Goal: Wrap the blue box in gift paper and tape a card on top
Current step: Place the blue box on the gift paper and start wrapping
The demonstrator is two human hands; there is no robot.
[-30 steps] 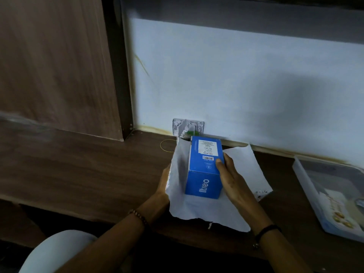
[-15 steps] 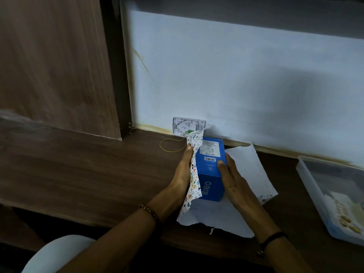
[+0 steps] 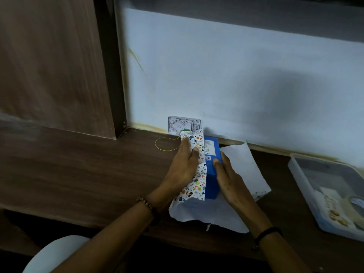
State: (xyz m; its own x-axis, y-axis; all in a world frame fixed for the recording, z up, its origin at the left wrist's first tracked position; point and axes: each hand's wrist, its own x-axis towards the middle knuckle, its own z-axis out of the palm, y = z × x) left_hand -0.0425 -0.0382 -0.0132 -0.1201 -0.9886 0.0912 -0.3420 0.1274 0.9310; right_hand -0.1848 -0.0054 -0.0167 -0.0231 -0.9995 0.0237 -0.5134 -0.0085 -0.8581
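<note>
1. L hand [image 3: 183, 166]: fingers [image 3: 184, 143] near straight, flat, pressing printed flap of gift paper [image 3: 197, 186] onto blue box [image 3: 213, 174]; no grip.
2. R hand [image 3: 230, 180]: fingers [image 3: 226, 164] flat on box's right side, thumb on top; steadying.
3. Box: stands on sheet, nr wall.
4. Est. progress: one flap up; right flap, ends, tape pending; card [image 3: 184, 125] (prob. patterned piece at wall) unattached.

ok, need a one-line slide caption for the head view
Left hand presses patterned gift paper up against the blue box while the right hand steadies it on the desk.
</note>
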